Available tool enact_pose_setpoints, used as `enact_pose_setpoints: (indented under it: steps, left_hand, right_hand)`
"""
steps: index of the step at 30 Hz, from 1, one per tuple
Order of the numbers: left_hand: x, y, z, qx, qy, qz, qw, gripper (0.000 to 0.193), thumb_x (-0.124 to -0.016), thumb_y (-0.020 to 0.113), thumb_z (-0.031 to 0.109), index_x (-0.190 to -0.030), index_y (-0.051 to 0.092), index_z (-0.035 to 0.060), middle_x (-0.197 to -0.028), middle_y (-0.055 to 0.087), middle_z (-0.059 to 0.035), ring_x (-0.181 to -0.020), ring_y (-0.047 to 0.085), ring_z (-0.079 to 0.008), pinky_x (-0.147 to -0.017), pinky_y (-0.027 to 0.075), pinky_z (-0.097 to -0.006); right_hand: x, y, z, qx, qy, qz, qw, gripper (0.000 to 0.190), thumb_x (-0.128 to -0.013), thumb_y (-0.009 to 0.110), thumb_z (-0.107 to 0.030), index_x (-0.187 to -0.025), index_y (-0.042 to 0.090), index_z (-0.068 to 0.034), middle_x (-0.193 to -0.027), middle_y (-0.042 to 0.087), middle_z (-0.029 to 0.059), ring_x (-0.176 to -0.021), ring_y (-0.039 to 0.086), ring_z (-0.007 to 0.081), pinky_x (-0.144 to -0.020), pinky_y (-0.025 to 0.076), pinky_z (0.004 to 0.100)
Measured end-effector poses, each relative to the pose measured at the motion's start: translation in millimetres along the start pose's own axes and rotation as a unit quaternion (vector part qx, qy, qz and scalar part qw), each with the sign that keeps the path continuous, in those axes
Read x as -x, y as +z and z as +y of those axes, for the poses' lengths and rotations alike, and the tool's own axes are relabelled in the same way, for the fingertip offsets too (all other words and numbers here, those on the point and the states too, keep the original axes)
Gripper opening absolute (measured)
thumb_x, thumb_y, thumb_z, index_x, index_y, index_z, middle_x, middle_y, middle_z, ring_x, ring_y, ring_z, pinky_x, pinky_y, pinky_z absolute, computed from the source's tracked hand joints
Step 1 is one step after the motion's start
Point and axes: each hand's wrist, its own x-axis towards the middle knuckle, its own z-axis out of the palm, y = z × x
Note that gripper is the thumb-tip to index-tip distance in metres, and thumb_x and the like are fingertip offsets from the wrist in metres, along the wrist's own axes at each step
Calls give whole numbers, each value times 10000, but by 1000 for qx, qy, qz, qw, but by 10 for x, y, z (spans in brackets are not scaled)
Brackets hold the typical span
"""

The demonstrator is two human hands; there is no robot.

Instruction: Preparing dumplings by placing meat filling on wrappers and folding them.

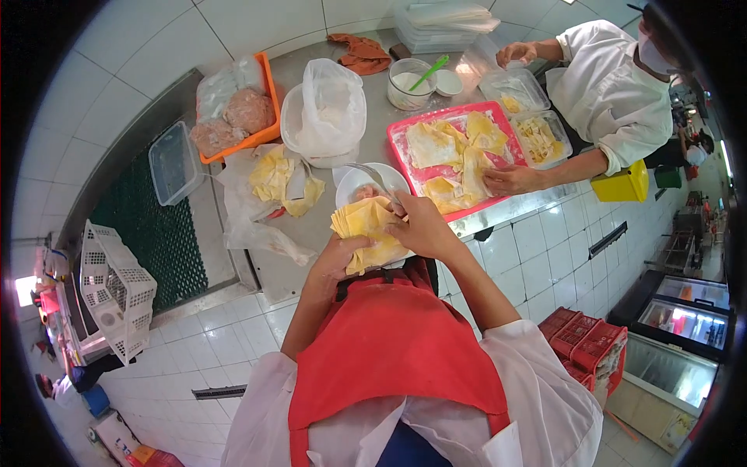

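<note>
My left hand (340, 255) grips a stack of yellow dough wrappers (367, 227) from its left side. My right hand (423, 225) holds a metal fork (369, 173), its fingers also touching the stack's right side. Beyond the stack is a white bowl (385, 173) with some pinkish minced meat (366, 192) in it. To the left, more yellow wrappers (274, 178) lie on a plastic bag (242, 201). A red tray (397, 140) at the right holds floury yellow wrappers (435, 145).
A co-worker's hand (513, 179) reaches into the red tray. Behind stand an orange crate (271, 87) of minced meat, a bag-lined plastic tub (292, 119) and a glass bowl (408, 87) with a green-handled utensil (430, 73). Clear containers (540, 137) stand at the right.
</note>
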Motion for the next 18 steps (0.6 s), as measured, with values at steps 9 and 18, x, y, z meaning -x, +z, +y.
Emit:
enact_pose_setpoints:
  steps: [9,18]
  left_hand:
    - [-87,-211,-142,107,38,-1,994,569,-818,664,-18,-1357,480,-8,-1240,624,-135,-1091,659,-268,-916,569,-409]
    - [161,-883,-358,221,69,1,973,567,-837,613,93,-1371,468,-32,-1282,606,-199,-1147,630,-356,-934,556,-487]
  right_hand:
    - [-290,-831,571,-11,-46,47,998,245,-745,785,-93,-887,616,13,-773,597,56,-724,569,131,-685,480,325]
    - [-381,-2311,1778,312,129,274,901,379,-839,726,-363,-902,656,4,-852,676,230,-854,658,416,-748,511,477]
